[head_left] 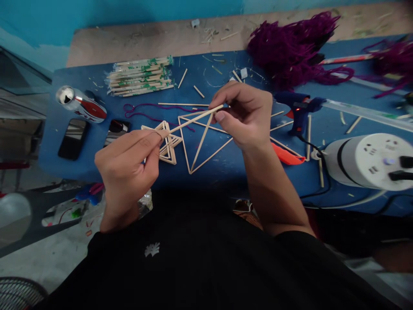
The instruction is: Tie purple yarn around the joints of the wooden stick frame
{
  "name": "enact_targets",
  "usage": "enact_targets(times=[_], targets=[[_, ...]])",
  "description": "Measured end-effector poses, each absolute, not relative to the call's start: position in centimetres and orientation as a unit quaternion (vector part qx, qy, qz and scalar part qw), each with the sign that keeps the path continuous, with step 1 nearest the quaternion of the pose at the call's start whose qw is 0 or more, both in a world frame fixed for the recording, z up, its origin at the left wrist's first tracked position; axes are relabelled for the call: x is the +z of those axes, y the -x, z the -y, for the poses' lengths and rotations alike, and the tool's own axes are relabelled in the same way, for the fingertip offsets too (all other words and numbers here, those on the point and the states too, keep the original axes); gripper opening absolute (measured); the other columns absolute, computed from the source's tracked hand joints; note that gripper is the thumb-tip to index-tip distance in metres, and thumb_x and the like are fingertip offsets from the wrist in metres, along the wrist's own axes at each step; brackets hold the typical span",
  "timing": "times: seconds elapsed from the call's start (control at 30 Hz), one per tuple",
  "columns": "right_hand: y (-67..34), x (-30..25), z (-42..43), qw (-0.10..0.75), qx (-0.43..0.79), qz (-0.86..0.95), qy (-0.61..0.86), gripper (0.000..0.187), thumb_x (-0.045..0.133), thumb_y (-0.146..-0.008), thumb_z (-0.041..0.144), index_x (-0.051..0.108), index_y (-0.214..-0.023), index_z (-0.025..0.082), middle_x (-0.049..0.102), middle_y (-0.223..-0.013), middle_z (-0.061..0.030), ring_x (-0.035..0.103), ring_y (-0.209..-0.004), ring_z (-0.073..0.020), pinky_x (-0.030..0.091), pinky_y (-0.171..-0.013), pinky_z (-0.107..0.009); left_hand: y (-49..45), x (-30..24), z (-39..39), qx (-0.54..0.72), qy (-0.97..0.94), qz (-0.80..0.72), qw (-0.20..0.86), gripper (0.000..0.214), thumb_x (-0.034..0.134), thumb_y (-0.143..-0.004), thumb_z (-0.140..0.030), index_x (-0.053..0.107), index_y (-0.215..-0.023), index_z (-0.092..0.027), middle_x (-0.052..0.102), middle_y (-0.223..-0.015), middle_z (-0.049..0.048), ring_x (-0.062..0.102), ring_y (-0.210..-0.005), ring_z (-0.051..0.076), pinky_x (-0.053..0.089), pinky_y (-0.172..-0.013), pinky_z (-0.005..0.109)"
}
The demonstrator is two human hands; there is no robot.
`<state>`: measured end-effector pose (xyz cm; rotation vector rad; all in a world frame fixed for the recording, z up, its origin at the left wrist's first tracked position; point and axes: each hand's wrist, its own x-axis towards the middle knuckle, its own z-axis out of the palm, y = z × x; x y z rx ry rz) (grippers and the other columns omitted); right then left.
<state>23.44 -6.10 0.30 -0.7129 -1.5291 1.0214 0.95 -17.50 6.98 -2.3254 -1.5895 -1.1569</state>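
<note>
1 slim wooden stick (193,121) is held above the blue table (222,177), bridging the hands: left hand (131,157) pinches it near 1 end, thumb to fingers; right hand (245,115) pinches the other end, tip just showing by the thumb. Long axis runs from the left hand rightward and slightly away from the body. Key relation: 1 slanted member of the large stick frame (185,145) runs up to the right fingertips, so the right hand is nearer that junction; can't tell if wood touches wood there. Small stacked frames (173,153) sit just beside the left fingers. Further out: glue gun (300,106) right of the right hand, red light on; white power tower (346,159) beyond it. Far side: wrapped sticks (140,78), purple yarn heap (284,47). Far left: drink can (84,105), dark phone (73,140).
</note>
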Motion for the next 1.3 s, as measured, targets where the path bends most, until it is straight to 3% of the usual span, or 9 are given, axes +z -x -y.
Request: enact_targets(times=[0.27,0.43,0.67,0.9,0.97,1.07,1.17,1.23,1.3], targets=[[-23.5,0.5,5.7,0.534,0.434,0.648,0.327,0.031,0.085,-0.079,0.049,0.067,-0.082,0.025,0.062,-0.083,-0.0037,0.061,-0.080,-0.0159,0.058,-0.061,-0.029,-0.9,7.1,17.6,-0.374,0.765,0.523,0.046,0.028,0.068,-0.095,-0.009,0.083,-0.107,-0.030,0.083,-0.102,0.0006,0.081,-0.091,0.023,0.068,-0.083,0.037],[-23.6,0.9,5.7,0.538,0.436,0.653,0.308,0.033,0.084,-0.079,0.054,0.070,-0.080,0.024,0.064,-0.083,-0.0037,0.059,-0.075,-0.0141,0.056,-0.059,-0.028,-0.6,6.8,17.5,-0.372,0.768,0.519,0.049,0.027,0.071,-0.095,-0.010,0.083,-0.108,-0.030,0.083,-0.103,0.0014,0.081,-0.092,0.024,0.068,-0.082,0.038],[-23.5,-0.7,6.1,0.548,0.488,0.612,0.294,0.050,0.087,-0.074,0.064,0.075,-0.101,0.024,0.068,-0.088,-0.0009,0.063,-0.073,-0.0115,0.056,-0.058,-0.025,-0.4,6.6,17.5,-0.359,0.772,0.520,0.067,0.029,0.072,-0.094,-0.011,0.081,-0.115,-0.029,0.083,-0.108,0.0012,0.081,-0.091,0.023,0.069,-0.085,0.037],[-23.8,-1.5,6.4,0.550,0.478,0.623,0.285,0.042,0.083,-0.080,0.055,0.075,-0.108,0.024,0.066,-0.090,-0.0011,0.061,-0.076,-0.0112,0.055,-0.063,-0.025,-0.4,6.0,17.3,-0.376,0.765,0.520,0.055,0.041,0.076,-0.091,-0.011,0.076,-0.128,-0.027,0.083,-0.106,0.0026,0.073,-0.070,0.016,0.062,-0.065,0.033],[-24.1,-1.7,6.6,0.552,0.466,0.629,0.287,0.043,0.082,-0.081,0.056,0.075,-0.110,0.025,0.067,-0.092,-0.0016,0.062,-0.079,-0.0126,0.056,-0.067,-0.027,-0.1,6.0,17.5,-0.368,0.765,0.526,0.047,0.045,0.080,-0.090,-0.018,0.074,-0.133,-0.029,0.082,-0.112,0.0036,0.078,-0.083,0.019,0.063,-0.068,0.034],[-24.3,-2.3,7.3,0.597,0.419,0.619,0.290,0.045,0.077,-0.083,0.057,0.075,-0.117,0.027,0.068,-0.100,-0.0037,0.065,-0.088,-0.0166,0.056,-0.073,-0.032,1.7,6.2,17.8,-0.392,0.745,0.537,0.050,0.056,0.083,-0.089,-0.052,0.073,-0.137,-0.025,0.081,-0.122,0.0075,0.079,-0.100,0.028,0.064,-0.069,0.038],[-24.5,-3.1,8.3,0.700,0.330,0.556,0.303,0.040,0.068,-0.085,0.054,0.077,-0.114,0.027,0.066,-0.098,-0.0056,0.065,-0.088,-0.0186,0.051,-0.070,-0.033,5.2,6.5,16.6,-0.481,0.676,0.549,0.096,0.062,0.054,-0.102,-0.073,0.079,-0.128,-0.023,0.082,-0.107,0.0029,0.076,-0.083,0.020,0.055,-0.058,0.032],[-24.6,-3.8,8.8,0.759,0.247,0.509,0.323,0.034,0.062,-0.086,0.053,0.076,-0.102,0.027,0.060,-0.088,-0.0049,0.061,-0.077,-0.0172,0.045,-0.062,-0.033,7.8,6.3,14.0,-0.482,0.654,0.567,0.135,0.046,0.056,-0.107,-0.060,0.082,-0.119,-0.023,0.080,-0.090,-0.0035,0.073,-0.072,0.012,0.049,-0.052,0.024],[-24.9,-4.6,9.3,0.783,0.180,0.483,0.349,0.032,0.058,-0.086,0.056,0.070,-0.089,0.027,0.053,-0.078,-0.0034,0.054,-0.066,-0.0158,0.040,-0.055,-0.031,9.9,5.8,10.3,-0.398,0.649,0.639,0.108,0.030,0.085,-0.090,-0.038,0.081,-0.114,-0.022,0.079,-0.088,-0.0092,0.072,-0.072,0.008,0.051,-0.055,0.019]])
